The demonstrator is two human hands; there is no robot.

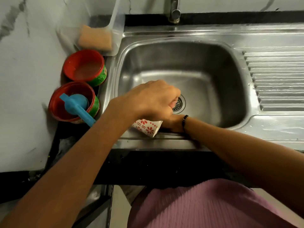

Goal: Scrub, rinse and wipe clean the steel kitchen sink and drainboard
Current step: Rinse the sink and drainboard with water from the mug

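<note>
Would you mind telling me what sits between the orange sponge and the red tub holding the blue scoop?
In the head view, another red tub stands between the sponge and the tub with the blue scoop, left of the sink.

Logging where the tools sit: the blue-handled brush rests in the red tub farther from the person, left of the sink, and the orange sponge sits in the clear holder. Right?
Not quite. The head view shows the blue-handled brush in the nearer red tub, not the farther tub. The rest holds: both stand left of the sink, and the orange sponge sits in the clear holder.

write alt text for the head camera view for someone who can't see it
Two bare hands meet at the front rim of a steel sink: the left hand curled above the drain, the right hand on a red-patterned white cloth. Two red bowls and a sponge sit left, the drainboard right.
</note>
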